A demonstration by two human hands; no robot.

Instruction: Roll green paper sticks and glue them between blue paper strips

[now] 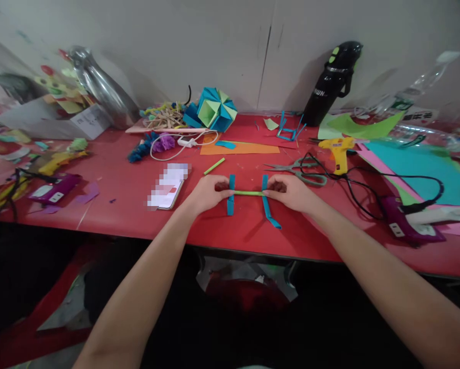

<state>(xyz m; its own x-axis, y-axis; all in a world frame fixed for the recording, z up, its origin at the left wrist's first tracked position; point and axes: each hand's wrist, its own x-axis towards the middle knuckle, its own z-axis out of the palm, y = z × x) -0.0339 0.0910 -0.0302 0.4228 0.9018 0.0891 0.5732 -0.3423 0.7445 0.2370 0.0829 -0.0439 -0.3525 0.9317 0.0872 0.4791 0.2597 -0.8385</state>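
Between my two hands a thin green paper stick (pixel 248 193) runs level, joining two upright blue paper strips. My left hand (pixel 213 193) pinches the joint at the left blue strip (pixel 230 207). On the other side, my right hand (pixel 287 191) pinches the joint at the right blue strip (pixel 267 209), whose lower end bends outward. Another short green stick (pixel 214 166) lies on the table just beyond my left hand. A phone (pixel 170 189) rests to the left of that hand. Scissors (pixel 310 175) with grey-green handles lie beyond my right hand.
On the red table (pixel 138 220), a yellow glue gun (pixel 338 154) and its black cord lie right, near a purple power block (pixel 402 220). Behind stand a folded paper ball (pixel 214 110), a black bottle (pixel 332 84) and a silver flask (pixel 103 89). A blue paper frame (pixel 287 134) sits at the back.
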